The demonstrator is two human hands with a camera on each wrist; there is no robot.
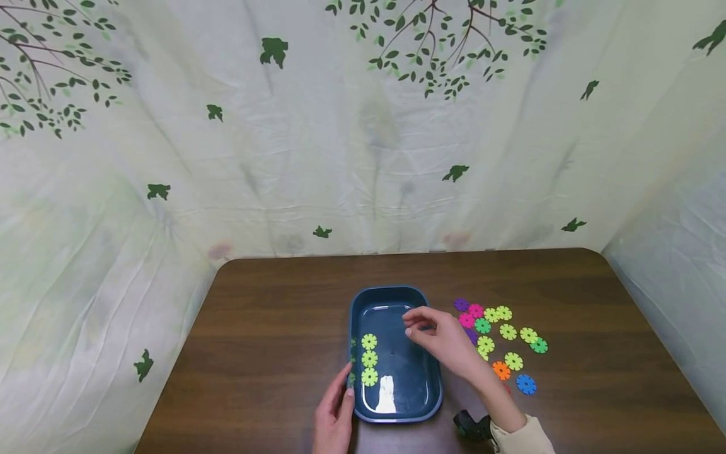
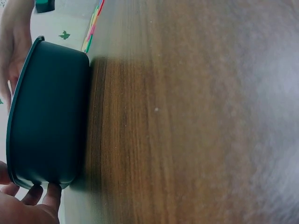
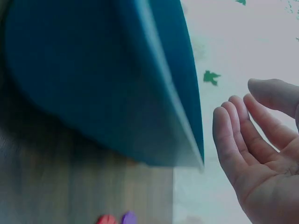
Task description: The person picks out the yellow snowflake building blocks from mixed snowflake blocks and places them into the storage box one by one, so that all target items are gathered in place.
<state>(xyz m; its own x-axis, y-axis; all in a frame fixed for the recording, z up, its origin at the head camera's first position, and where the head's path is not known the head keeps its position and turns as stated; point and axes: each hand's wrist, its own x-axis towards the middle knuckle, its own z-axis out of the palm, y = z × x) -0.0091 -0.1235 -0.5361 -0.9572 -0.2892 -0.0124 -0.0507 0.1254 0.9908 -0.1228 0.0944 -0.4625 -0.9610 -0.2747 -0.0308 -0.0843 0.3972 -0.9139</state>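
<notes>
A dark blue rectangular tray (image 1: pixel 397 416) stands on the table. Three yellow-green flower-shaped discs (image 1: pixel 369 359) lie in a column along its left side inside. My left hand (image 1: pixel 333 413) rests at the tray's left side. In the left wrist view, its fingertips (image 2: pixel 52 192) touch the outer wall. Over the tray's right part hovers my right hand (image 1: pixel 439 337), fingers loosely bent. The right wrist view shows a gap between thumb (image 3: pixel 271 91) and fingers, with nothing held. Loose flower-shaped discs, including an orange one (image 1: pixel 501 370) and a blue one (image 1: pixel 526 384), lie right of the tray.
The brown wooden table (image 1: pixel 272 328) extends around the tray. Among the discs are purple, pink, green and yellow-green ones, some overlapping; my right forearm passes close to them. Behind the table hangs a white cloth (image 1: pixel 340 157) with leaf and bird prints.
</notes>
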